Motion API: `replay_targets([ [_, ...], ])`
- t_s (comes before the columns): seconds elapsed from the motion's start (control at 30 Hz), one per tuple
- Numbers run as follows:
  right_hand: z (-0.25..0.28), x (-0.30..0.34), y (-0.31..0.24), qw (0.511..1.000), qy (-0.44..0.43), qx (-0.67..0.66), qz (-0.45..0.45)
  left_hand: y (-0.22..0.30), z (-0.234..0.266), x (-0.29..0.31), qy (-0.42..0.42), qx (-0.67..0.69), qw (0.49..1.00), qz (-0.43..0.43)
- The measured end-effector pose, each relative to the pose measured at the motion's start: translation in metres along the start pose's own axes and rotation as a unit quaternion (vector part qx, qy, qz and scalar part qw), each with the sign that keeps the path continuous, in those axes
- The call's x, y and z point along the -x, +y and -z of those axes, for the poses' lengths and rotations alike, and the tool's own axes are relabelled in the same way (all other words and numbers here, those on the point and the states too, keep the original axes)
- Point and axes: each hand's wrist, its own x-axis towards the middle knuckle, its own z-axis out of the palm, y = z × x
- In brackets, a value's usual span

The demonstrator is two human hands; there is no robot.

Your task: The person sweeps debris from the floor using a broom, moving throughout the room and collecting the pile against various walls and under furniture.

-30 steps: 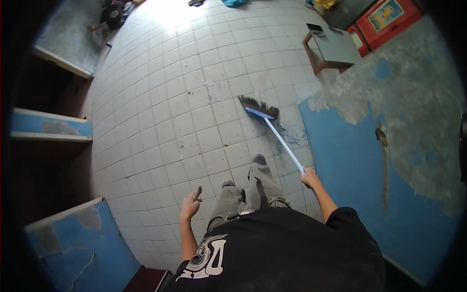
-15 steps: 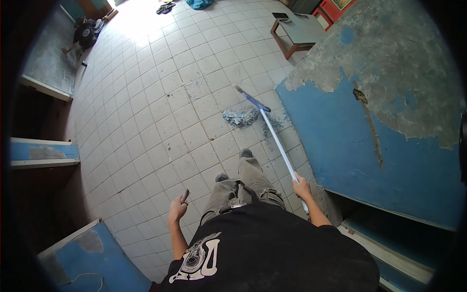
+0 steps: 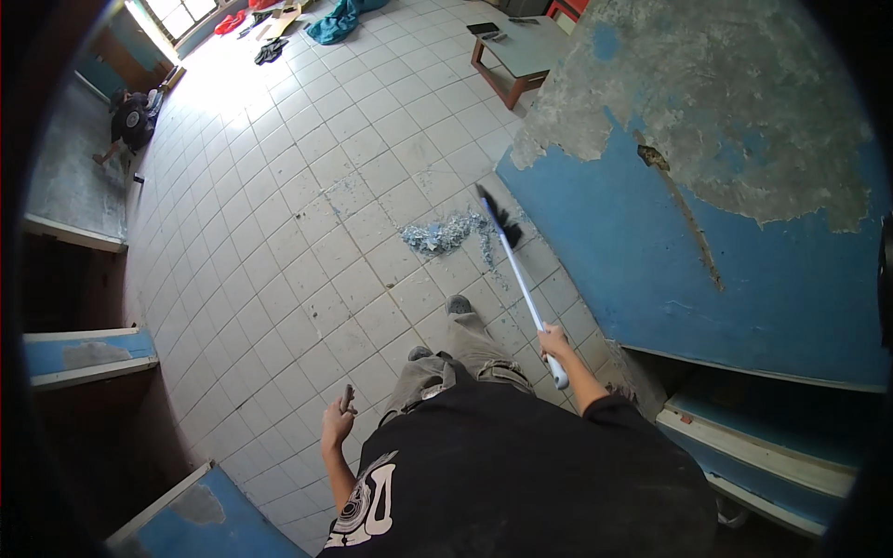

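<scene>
My right hand (image 3: 553,343) is closed around the pale shaft of a broom (image 3: 522,281), near its rounded end. The broom's dark bristles (image 3: 507,226) are turned toward the blue wall, just right of a pile of blue and grey paint flakes (image 3: 435,236) on the tiles. A thinner trail of flakes lies beside the broom head. At my left side, my left hand (image 3: 336,424) is closed on a short, dark, handle-like object (image 3: 348,398) that sticks up from the fingers; its kind cannot be made out.
On the right stands a blue wall (image 3: 670,270) with peeled grey patches. A low table (image 3: 521,58) is beyond its far end. Another person (image 3: 133,121) crouches at the far left by a grey panel. Teal cloth (image 3: 333,25) lies at the back. Open cupboards (image 3: 88,355) line the left.
The broom head has swung, its bristles now fanned out toward the wall. Flakes once under it now show joined to the pile. My right hand has shifted slightly; the view has moved.
</scene>
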Motion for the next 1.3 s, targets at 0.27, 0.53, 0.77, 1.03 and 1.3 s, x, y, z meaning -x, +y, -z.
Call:
replay_targets([
  [0.27, 0.034, 0.062, 0.002, 0.996, 0.002, -0.092, -0.009, 0.05, 0.01, -0.036, 0.007, -0.007, 0.999, -0.051],
  [0.53, 0.025, -0.002, 0.005, 0.996, 0.061, 0.062, 0.029, 0.05, 0.005, -0.027, -0.006, -0.042, 0.997, -0.06],
  [0.77, 0.007, 0.094, 0.057, 0.996, 0.018, -0.066, 0.053, 0.032, 0.001, -0.02, -0.04, -0.04, 0.998, -0.018],
  [1.03, 0.024, 0.18, 0.093, 0.986, 0.032, -0.153, -0.063, 0.054, -0.007, -0.071, -0.058, -0.055, 0.991, -0.105],
  [1.3, 0.045, 0.144, 0.139, 0.868, -0.034, -0.445, -0.218, 0.079, -0.002, -0.071, -0.07, -0.044, 0.991, -0.105],
])
